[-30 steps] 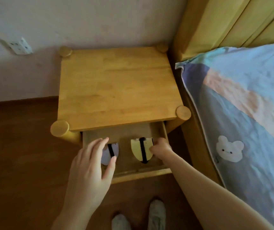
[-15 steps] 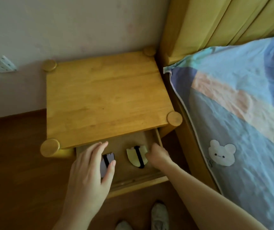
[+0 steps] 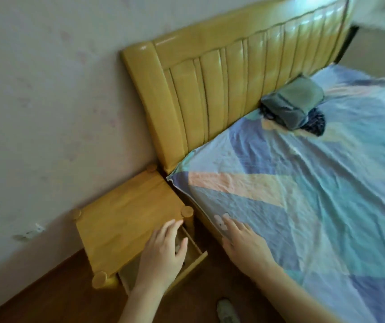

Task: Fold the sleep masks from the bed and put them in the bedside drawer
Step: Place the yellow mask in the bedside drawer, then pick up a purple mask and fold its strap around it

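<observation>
Since the earlier frames, your view has swung up and to the right, from straight down into the drawer to the bed, and your right hand point(image 3: 245, 243) has left the drawer and now lies over the edge of the patchwork blue, teal and peach bed sheet point(image 3: 303, 183), fingers point(image 3: 230, 223) straight and spread, holding nothing. Your left hand point(image 3: 163, 255) hovers over the open wooden bedside drawer point(image 3: 195, 258), fingers relaxed and slightly apart, also empty. The folded sleep masks cannot be confirmed from this view: the left hand covers most of the drawer interior, and only a small pale patch shows between its fingers. The drawer is part of the yellow wooden bedside table point(image 3: 126, 220), which stands against the wall just beside the padded yellow headboard point(image 3: 233, 85). A grey-green folded bundle point(image 3: 291, 103) over a dark cloth lies near the headboard, well apart from both hands; whether it includes a mask cannot be told. Judged step: placement appears finished for the current masks. Next, check the bed for remaining masks; if none remain, push the drawer front squarely shut with the left hand.
</observation>
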